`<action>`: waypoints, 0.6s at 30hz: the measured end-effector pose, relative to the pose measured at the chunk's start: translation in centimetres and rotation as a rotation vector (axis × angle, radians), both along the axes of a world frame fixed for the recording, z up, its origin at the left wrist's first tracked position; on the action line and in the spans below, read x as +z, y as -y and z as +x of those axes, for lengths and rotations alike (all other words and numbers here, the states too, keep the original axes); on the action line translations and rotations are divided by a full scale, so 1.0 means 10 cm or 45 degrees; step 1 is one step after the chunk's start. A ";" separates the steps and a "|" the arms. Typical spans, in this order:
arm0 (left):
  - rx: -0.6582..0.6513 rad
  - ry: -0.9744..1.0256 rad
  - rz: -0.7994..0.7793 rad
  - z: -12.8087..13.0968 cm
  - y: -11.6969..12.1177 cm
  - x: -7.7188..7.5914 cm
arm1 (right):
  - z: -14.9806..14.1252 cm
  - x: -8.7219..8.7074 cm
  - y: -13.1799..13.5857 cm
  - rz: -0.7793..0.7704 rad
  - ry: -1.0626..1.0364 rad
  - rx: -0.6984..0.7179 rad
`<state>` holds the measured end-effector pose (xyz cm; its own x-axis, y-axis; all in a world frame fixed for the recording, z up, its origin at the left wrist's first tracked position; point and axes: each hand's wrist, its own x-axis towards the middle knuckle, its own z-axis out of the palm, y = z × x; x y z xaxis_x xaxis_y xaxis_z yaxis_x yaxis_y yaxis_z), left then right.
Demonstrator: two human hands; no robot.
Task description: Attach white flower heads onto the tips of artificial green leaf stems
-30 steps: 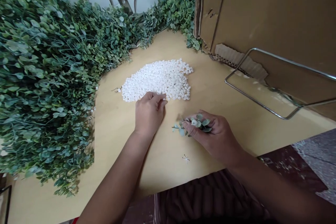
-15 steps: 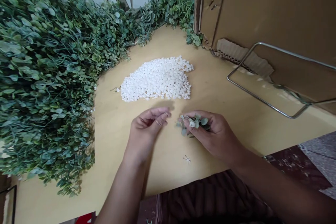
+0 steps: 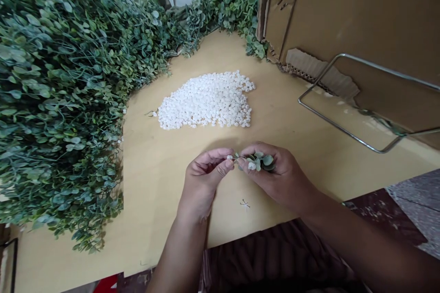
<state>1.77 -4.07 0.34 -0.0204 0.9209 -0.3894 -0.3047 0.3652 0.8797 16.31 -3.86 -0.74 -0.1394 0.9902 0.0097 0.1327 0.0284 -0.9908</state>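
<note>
Two bare hands meet over the tan tabletop (image 3: 151, 192) in the head view. Between thumb and fingertips, the left hand (image 3: 209, 176) pinches a small white bead (image 3: 229, 157), mostly covered by those fingers. The right hand (image 3: 280, 174) grips a leafy sprig (image 3: 267, 160), thumb on the near side; its palm and fingers hide much of the stem. Another white piece (image 3: 252, 165) shows among the leaves. Whether the bead touches the stem tip is too small to tell.

Beyond the hands lies a pile of white beads (image 3: 206, 100), single ones blurring together at its middle. A tiny star-shaped bit (image 3: 244, 203) lies on the near side, its exact make unclear. Dense greenery (image 3: 68, 82) fills the left side, cut off by the picture edge. On the right, a cardboard box (image 3: 360, 13) and a bent metal wire (image 3: 343, 135) also run out of view, as do both forearms.
</note>
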 end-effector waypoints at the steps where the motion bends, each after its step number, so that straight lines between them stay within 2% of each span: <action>1: 0.003 -0.002 0.007 0.00 0.00 0.00 | 0.00 0.00 0.00 0.018 0.013 -0.002; 12: -0.088 -0.081 0.020 -0.02 0.00 -0.01 | 0.01 0.01 0.00 0.009 0.023 0.006; 18: -0.090 -0.161 0.094 -0.03 0.01 -0.02 | 0.02 0.01 0.01 0.016 0.013 0.003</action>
